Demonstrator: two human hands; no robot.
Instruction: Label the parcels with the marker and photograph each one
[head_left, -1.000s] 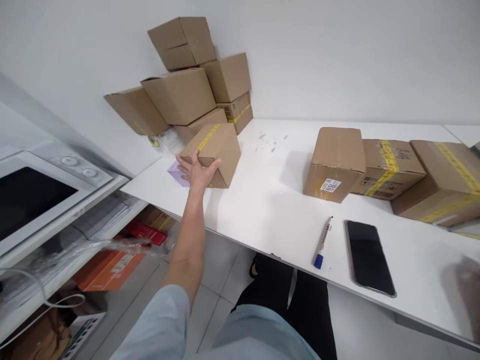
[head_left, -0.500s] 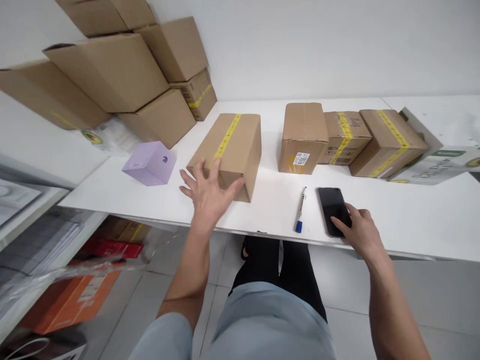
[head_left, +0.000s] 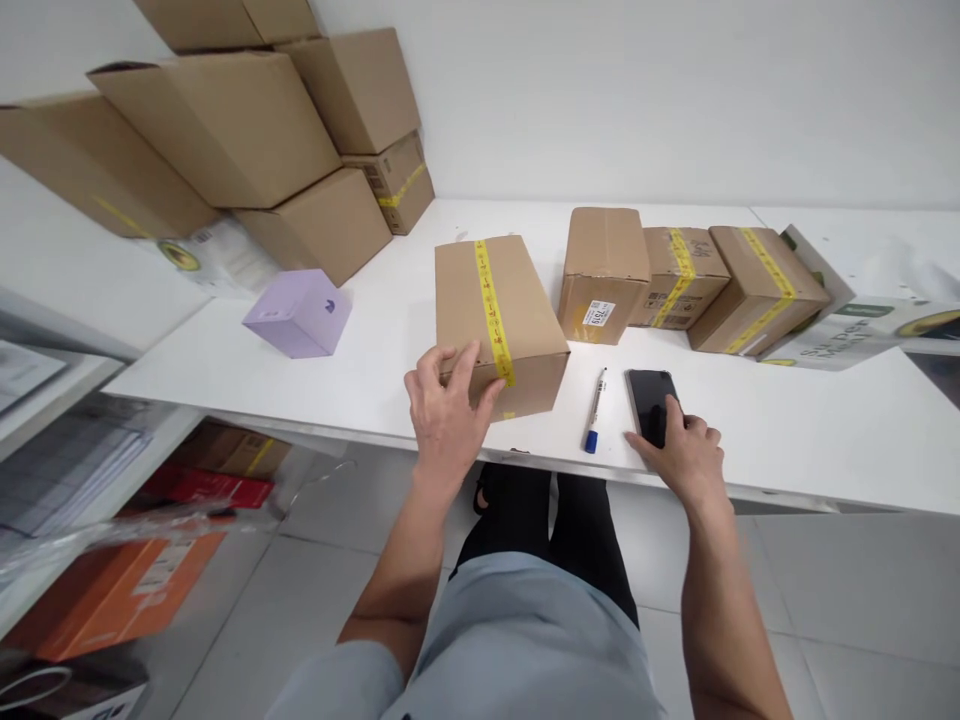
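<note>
A cardboard box with yellow tape (head_left: 491,300) lies turned at an angle on the white table (head_left: 352,395). My left hand (head_left: 450,405) rests at its near left corner, fingers spread and touching the top edge. Near the table's front edge, my right hand (head_left: 682,440) is over the lower part of a black phone (head_left: 646,388), with thumb and fingers apart at the phone's edges. Between the box and the phone lies a marker with a blue cap (head_left: 595,410).
Stacked cardboard boxes (head_left: 225,130) fill the back left, with a purple box (head_left: 300,312) in front. Three smaller boxes (head_left: 604,275) and a printed carton (head_left: 847,330) stand at the right. Shelves with an orange box (head_left: 127,590) are at the lower left.
The taped box has turned, its near end now further right. My left hand has moved right along with it. My right hand has shifted left, further over the phone.
</note>
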